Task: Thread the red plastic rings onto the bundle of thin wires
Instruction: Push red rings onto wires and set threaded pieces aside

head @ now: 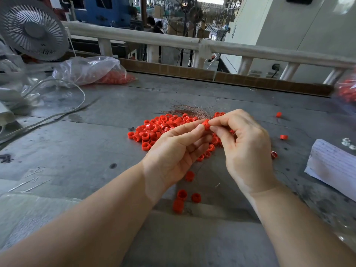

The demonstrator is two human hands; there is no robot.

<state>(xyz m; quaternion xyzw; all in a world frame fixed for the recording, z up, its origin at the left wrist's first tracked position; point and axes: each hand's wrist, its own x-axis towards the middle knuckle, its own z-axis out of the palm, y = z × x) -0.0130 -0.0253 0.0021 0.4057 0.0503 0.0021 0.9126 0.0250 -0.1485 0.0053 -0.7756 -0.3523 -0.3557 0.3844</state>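
One small red plastic ring is pinched between the fingertips of the left hand and the right hand, both curled round it above a grey metal worktable. A bundle of thin coppery wires fans out just behind the ring. A heap of loose red plastic rings lies beneath the hands. A clear plastic bag of red rings is set at far left; a grey fan stands beyond it.
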